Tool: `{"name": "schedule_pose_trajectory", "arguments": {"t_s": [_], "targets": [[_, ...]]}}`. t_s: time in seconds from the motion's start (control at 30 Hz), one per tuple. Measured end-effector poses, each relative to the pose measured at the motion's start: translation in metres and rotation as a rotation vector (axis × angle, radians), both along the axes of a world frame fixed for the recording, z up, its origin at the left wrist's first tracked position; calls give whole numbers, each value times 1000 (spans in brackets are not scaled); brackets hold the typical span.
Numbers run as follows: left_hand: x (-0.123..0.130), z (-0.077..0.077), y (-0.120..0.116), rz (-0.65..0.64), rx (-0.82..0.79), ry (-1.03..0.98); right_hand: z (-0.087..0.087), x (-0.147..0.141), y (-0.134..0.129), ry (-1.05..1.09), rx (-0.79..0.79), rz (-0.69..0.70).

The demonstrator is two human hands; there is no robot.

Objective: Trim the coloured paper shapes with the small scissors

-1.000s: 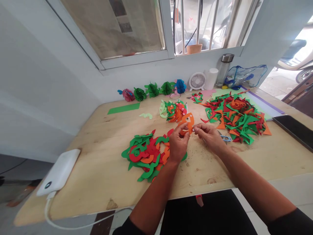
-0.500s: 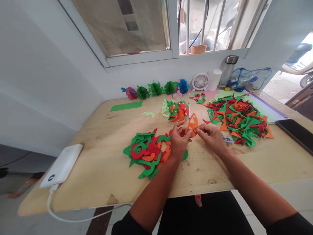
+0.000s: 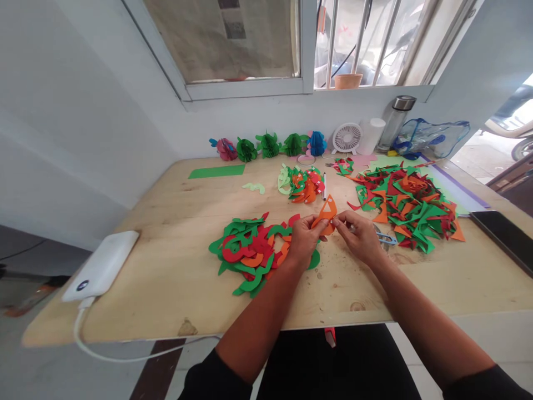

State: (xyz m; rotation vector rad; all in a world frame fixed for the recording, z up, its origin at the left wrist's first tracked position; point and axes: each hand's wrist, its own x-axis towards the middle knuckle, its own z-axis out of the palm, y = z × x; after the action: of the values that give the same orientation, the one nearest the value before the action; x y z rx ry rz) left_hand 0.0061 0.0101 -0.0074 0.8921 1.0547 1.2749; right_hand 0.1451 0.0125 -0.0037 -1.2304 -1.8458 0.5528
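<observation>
Left of the scraps [image 3: 410,208], the orange cutout [image 3: 326,210] has turned slightly, apparently for close handling. The left hand [image 3: 303,240] pinches it; the right hand [image 3: 363,238] has its fingertips closed at its edge, on what is unclear.

White wall [image 3: 195,125], barred window [image 3: 362,41], wooden table [image 3: 166,278], tiled floor [image 3: 491,339].

We list, about the table [image 3: 166,300]: phone [image 3: 503,236], right end, cut by the picture's edge; power bank [image 3: 104,264], left end, display unreadably small; orange cutout [image 3: 327,208], above middle, partly hidden by left hand [image 3: 305,239].
</observation>
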Motion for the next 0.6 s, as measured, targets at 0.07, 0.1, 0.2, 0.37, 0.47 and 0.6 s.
{"name": "schedule_pose_trajectory", "arguments": {"t_s": [0.07, 0.1, 0.2, 0.37, 0.47, 0.6], "targets": [[-1, 0, -1, -12, 11, 18, -1, 0, 0, -20, 25, 10], [-1, 0, -1, -17, 18, 31, -1, 0, 1, -31, 41, 16], [-2, 0, -1, -18, 40, 71, -2, 0, 1, -58, 90, 19], [-1, -4, 0, -29, 58, 120, -5, -1, 1, -98, 130, -17], [-1, -8, 1, -40, 84, 150, -6, -1, 1, -110, 135, -29], [-1, -13, 3, -44, 133, 191, -7, -1, 1, -131, 149, -45]]}}
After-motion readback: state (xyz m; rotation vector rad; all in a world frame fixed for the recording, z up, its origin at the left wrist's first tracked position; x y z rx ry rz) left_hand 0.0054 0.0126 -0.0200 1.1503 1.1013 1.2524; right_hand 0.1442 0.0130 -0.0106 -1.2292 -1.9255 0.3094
